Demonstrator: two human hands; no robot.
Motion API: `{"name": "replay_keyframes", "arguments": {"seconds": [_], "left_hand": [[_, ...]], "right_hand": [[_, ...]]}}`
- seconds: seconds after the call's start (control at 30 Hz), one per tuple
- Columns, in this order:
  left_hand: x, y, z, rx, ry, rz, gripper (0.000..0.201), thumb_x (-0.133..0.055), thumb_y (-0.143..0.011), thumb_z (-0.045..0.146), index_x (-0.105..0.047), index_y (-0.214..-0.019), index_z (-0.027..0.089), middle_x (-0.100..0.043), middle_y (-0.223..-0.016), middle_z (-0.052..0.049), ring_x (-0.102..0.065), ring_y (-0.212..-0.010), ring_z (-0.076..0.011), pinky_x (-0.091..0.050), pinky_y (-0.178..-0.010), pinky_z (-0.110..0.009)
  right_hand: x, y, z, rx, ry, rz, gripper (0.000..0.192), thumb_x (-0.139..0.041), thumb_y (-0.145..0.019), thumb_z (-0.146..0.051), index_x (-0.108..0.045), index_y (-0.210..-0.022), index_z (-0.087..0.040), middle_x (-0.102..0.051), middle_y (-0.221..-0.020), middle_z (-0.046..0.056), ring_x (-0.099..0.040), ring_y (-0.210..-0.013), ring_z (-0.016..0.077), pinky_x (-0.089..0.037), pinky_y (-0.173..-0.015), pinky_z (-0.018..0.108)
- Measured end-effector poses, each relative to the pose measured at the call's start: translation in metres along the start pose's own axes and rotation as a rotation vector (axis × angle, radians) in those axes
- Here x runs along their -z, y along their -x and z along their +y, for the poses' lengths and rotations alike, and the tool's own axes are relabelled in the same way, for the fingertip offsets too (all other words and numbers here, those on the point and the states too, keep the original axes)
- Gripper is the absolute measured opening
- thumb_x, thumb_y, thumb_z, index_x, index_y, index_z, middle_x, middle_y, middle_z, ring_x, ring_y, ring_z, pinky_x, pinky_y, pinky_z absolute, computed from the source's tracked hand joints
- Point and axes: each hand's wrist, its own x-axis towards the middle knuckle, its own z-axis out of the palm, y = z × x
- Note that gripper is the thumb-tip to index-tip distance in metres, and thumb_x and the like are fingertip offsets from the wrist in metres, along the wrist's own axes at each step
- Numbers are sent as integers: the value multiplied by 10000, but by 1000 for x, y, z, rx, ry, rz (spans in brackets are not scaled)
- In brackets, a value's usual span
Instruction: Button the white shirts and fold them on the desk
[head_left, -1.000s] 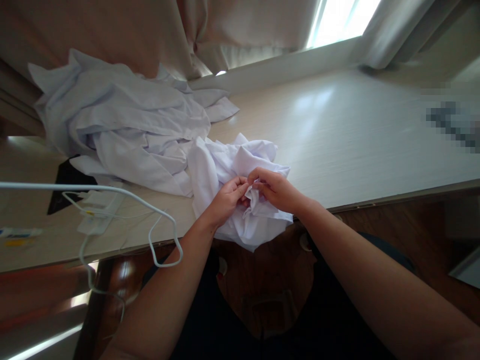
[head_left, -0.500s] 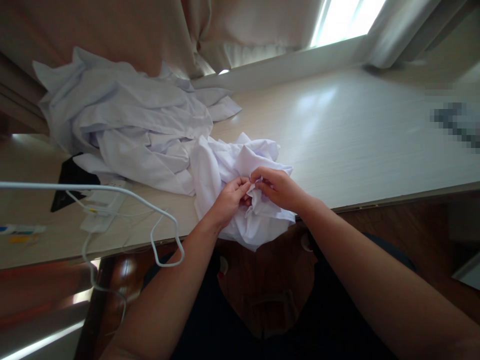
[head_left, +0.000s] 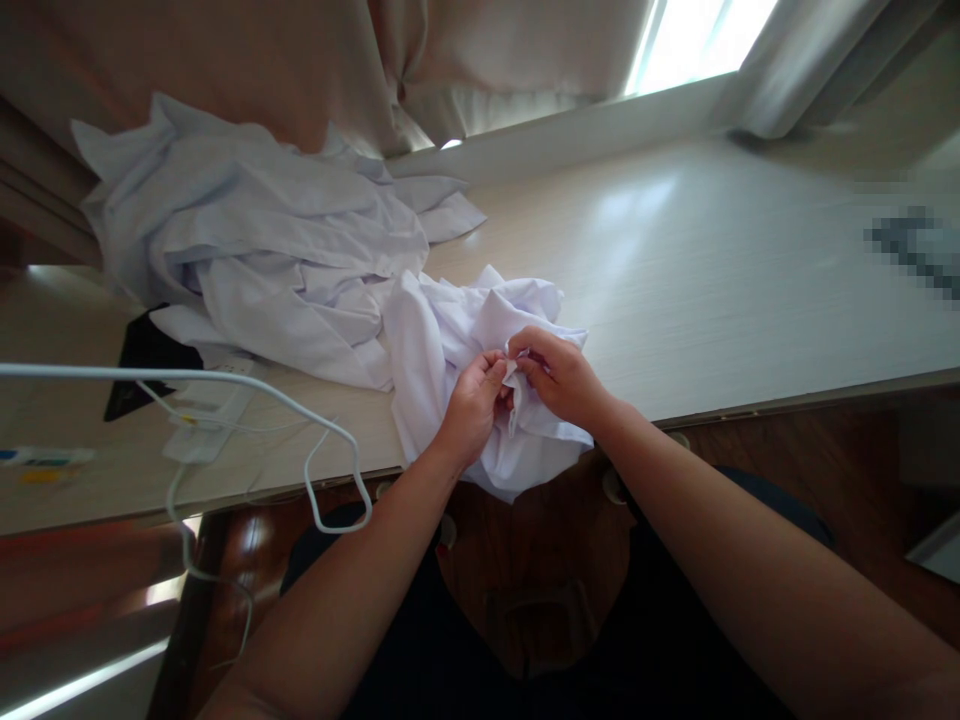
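the left hand (head_left: 471, 408) and the right hand (head_left: 559, 378) meet over a crumpled white shirt (head_left: 480, 340) that lies at the near edge of the pale wooden table (head_left: 712, 270), part of it hanging over the edge toward the person's lap. both hands are pinched shut on a small fold of that cloth, fingertips of one almost touching those of the other; what exactly sits between them, a button or a seam, is too small to tell. the left thumb presses against the fold from the side, and the right fingers curl down over it.

just beside the shirt, touching it on its left and further back, sits a bigger heap of white garments (head_left: 262, 250), rumpled and piled against the beige curtain (head_left: 247, 70). a black flat object (head_left: 150, 360) pokes out from under the heap's near left corner. in front of that, a white power strip (head_left: 202, 425) lies on the table, with a thin white cable (head_left: 315, 470) looping off the edge. bright window light (head_left: 697, 45) falls across the far right of the tabletop.
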Motion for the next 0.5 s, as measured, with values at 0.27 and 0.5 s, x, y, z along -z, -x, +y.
{"name": "replay_keyframes", "arguments": {"seconds": [0.27, 0.5], "left_hand": [[-1, 3, 4, 69, 120, -65, 379, -738, -834, 440, -568, -1063, 190, -446, -656, 54, -453, -547, -63, -376, -524, -183], [-2, 3, 4, 67, 116, -51, 418, -777, -795, 441, -556, -1052, 198, -449, -648, 59, -448, -543, -63, -380, -526, -181]], "right_hand": [[-1, 0, -2, 15, 0, 15, 104, -479, -903, -154, -567, -914, -209, -589, -867, 24, -536, -810, 168, -429, -751, 306], [-1, 0, -3, 33, -22, 27, 115, -468, -900, -142, -557, -890, -214, -564, -849, 17, -523, -812, 168, -424, -765, 308]]}}
